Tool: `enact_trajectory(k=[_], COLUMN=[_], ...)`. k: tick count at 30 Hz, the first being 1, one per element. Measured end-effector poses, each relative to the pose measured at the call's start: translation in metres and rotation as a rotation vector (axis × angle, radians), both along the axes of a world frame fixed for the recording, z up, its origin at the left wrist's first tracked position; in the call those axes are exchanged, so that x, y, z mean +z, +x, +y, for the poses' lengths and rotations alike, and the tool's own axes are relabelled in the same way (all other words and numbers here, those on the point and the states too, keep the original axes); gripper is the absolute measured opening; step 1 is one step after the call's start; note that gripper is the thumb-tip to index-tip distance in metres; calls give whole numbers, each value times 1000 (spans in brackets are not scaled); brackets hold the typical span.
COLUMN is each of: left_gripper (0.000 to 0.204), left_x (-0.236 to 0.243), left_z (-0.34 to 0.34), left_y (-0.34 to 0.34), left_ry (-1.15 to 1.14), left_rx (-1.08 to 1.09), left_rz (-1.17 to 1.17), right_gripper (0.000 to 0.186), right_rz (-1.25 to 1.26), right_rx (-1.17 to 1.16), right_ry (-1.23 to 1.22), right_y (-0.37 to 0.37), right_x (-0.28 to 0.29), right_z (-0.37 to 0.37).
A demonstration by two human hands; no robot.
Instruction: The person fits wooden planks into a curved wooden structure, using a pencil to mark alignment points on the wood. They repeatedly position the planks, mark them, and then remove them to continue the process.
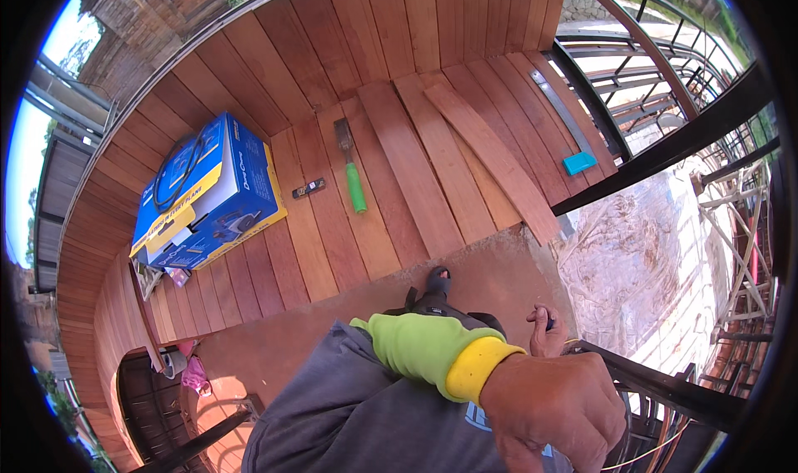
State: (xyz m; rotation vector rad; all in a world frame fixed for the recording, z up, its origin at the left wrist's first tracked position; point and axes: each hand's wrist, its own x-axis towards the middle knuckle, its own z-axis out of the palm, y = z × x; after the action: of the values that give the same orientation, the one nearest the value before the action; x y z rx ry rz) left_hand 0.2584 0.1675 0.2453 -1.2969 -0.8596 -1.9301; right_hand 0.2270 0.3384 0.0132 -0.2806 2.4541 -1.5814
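Observation:
My left hand [557, 406], in a green sleeve with a yellow cuff [478, 365], reaches across my body to the lower right. Its fingers curl downward into a closed grip, and whatever they hold is hidden beneath the hand. Just beyond it is my right hand [549, 333], partly covered by the left. Its fingers are bent around a small dark object that I cannot name. A black metal rail [665, 381] runs close beside both hands. On the wooden bench ahead lie a chisel [356, 189] with a green handle and several loose planks [407, 174].
A blue and yellow power-tool box [212, 194] with a black cable [179, 174] on top stands at the left of the bench. Nearby lies a small dark item [308, 189]. A teal-handled try square [578, 163] lies at the right. My sandalled foot [438, 282] is below the bench.

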Motion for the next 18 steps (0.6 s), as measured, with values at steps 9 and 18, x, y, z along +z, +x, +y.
enact_trajectory(k=[9,18], left_gripper=[38,48], left_x=[14,8], left_z=[-57,-46], left_y=[-3,15], left_ry=[-35,-37], left_rx=[556,1137], left_rz=[74,31], right_gripper=[24,26], right_rz=[-47,-24], right_rx=[355,913], right_ry=[-10,12], right_y=[-60,-112], right_x=[-47,-26], right_z=[-43,-106])
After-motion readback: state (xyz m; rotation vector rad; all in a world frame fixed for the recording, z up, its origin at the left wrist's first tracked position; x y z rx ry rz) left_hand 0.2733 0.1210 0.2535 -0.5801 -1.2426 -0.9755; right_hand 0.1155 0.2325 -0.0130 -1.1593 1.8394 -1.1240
